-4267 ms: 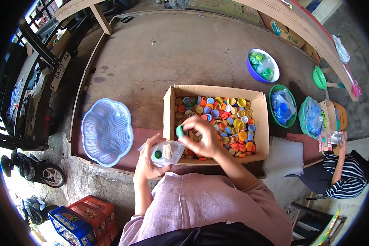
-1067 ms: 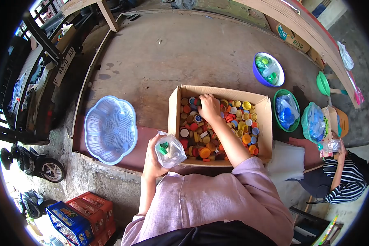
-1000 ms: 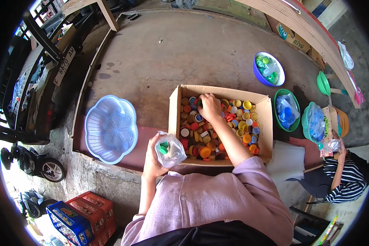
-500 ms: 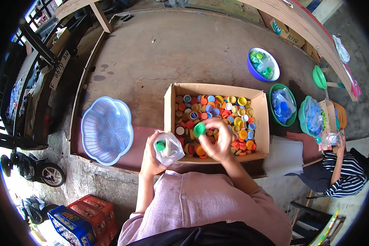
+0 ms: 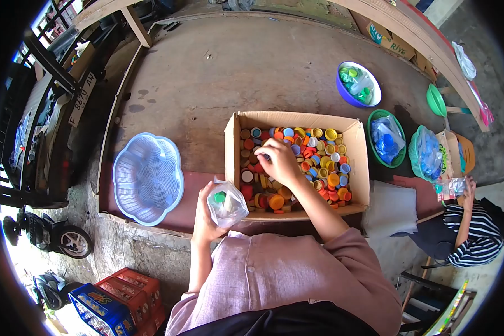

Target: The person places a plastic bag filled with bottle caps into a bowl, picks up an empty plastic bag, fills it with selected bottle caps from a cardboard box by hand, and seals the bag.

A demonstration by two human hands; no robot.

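My left hand (image 5: 206,219) is closed around a clear plastic bag (image 5: 237,211), holding it upright with its mouth open. A green bottle cap (image 5: 219,197) and something whitish show inside the bag. My right hand (image 5: 280,161) is over the left part of a cardboard box (image 5: 297,119), its fingers curled and pointing down at the caps. What its fingertips hold, if anything, is hidden. Loose plastic bottle caps (image 5: 333,179) in orange, red, yellow, blue and white fill the box.
Left of the box sits a pale blue plastic basket (image 5: 148,179). At the right stand a purple bowl (image 5: 344,92) and green basins (image 5: 400,157) with bagged caps. A person in a striped sleeve (image 5: 479,238) works there. Crates (image 5: 126,294) stand on the floor lower left.
My right hand has moved left and away from me, over the caps. The green cap it held is no longer visible in it. My left hand stays with the bag.
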